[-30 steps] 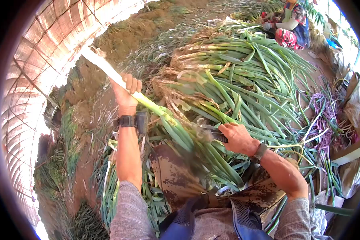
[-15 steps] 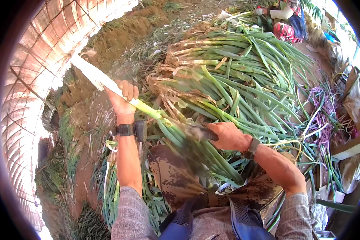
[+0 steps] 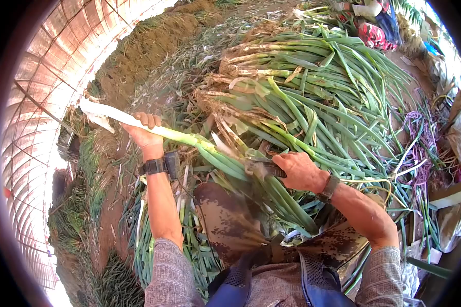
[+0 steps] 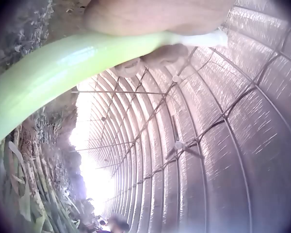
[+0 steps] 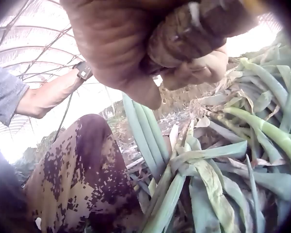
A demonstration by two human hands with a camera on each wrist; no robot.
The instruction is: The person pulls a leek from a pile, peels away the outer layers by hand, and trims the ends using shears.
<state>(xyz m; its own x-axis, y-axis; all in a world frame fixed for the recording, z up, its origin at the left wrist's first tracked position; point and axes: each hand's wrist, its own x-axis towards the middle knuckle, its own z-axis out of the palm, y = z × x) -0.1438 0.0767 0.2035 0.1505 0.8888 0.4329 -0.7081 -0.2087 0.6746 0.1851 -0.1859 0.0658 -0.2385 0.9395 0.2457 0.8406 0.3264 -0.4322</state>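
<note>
My left hand (image 3: 144, 132) grips a long leek (image 3: 182, 137) by its pale shaft, fingers wrapped over it. The leek's white root end points to the far left, with a loose strip of peel (image 3: 101, 122) hanging from it. In the left wrist view the leek's shaft (image 4: 63, 60) crosses below the palm. My right hand (image 3: 302, 171) holds a knife by its dark handle (image 3: 275, 171), seen as a wrapped brown handle (image 5: 194, 36) in the right wrist view. The blade end is blurred against the leek's green leaves (image 3: 292, 204), which slope down over the lap.
A large heap of leeks (image 3: 312, 87) with dirty roots lies ahead and right. Another pile of leeks (image 3: 189, 230) lies beside the left knee. Purple twine (image 3: 417, 130) is tangled at the right. A second person (image 3: 374, 33) sits at the far right. Camouflage trousers (image 3: 225, 215) cover my knees.
The left hand has moved left and tilted the leek flatter, and its peel strip now hangs more freely. The right hand shifted left, then back right, staying by the leaves with the knife.
</note>
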